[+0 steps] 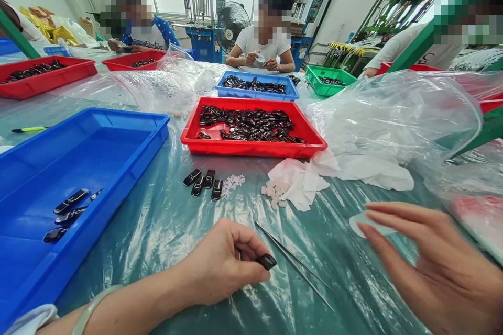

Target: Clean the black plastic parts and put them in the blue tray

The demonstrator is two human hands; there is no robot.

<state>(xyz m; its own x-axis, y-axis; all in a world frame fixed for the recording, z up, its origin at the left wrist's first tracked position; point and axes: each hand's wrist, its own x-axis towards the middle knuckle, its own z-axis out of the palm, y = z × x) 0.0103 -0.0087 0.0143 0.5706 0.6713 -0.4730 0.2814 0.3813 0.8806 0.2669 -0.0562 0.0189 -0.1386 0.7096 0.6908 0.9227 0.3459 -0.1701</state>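
Left hand (220, 261): thumb and fingers pinching one black clip (267, 261), above the green table cover (153, 230). Right hand (440, 267), blurred: fingers about a pale translucent piece (356, 226); whether gripped, cannot tell. Tweezers (277, 243): lying between the hands. Four loose clips (197, 186): near a filled red tray (251, 148). Blue tray (113, 133): at left, containing several.
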